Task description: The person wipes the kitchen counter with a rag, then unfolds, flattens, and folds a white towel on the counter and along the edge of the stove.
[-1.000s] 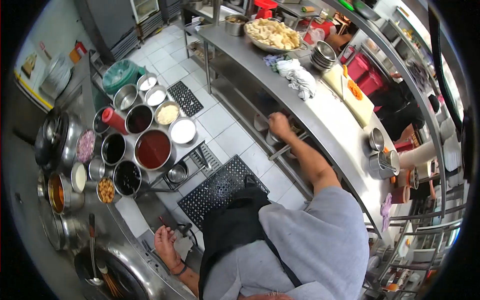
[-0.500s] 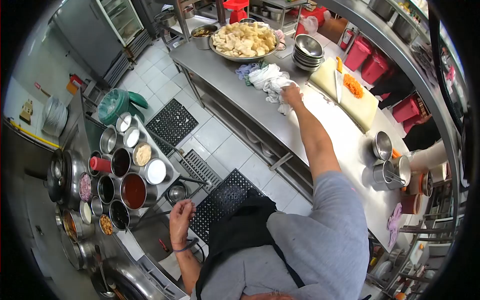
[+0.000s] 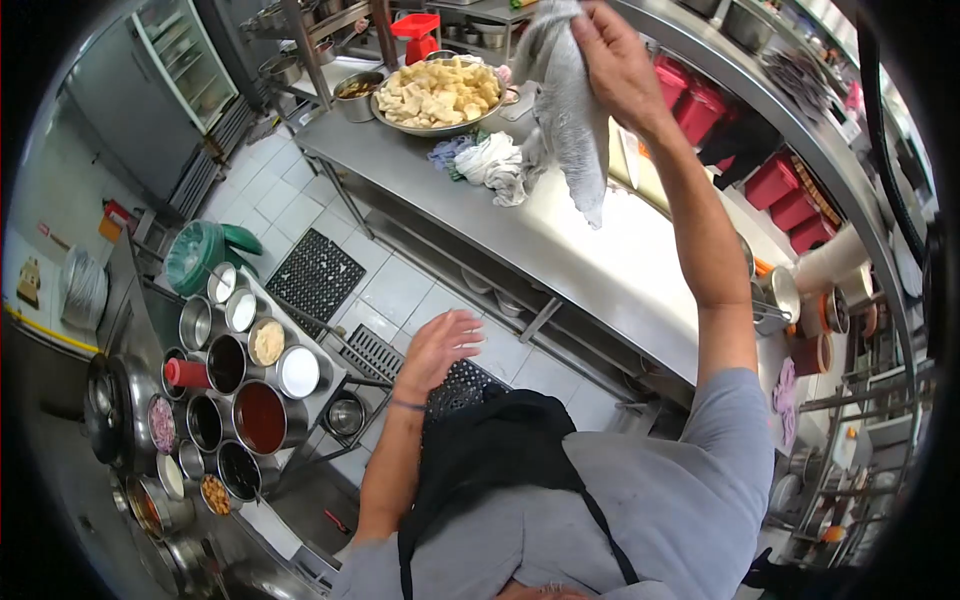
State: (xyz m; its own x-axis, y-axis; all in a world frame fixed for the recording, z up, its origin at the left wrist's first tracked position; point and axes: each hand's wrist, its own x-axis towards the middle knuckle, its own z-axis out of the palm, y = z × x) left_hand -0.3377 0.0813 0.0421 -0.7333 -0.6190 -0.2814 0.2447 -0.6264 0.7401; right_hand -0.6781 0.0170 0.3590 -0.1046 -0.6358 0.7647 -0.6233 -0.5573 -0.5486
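Note:
High over the steel counter, my right hand grips a grey cloth that hangs down toward the counter top. My left hand is in the air above the floor, fingers spread and holding nothing. Below and left of the hanging cloth, a bundle of white cloths lies on the counter, beside a big bowl of pale chunks. A cutting board with a knife is partly hidden behind the cloth and my right arm.
On the left stand several pots of sauces, among them a red sauce pot, and a red bottle. A green bin is behind them. Black mats lie on the tiled floor. Part of a person in dark clothing shows beyond the counter.
My right hand went from below the counter to the cloths, then lifted the grey one up. My left hand moved up and rightward, and its fingers spread. The view shifted.

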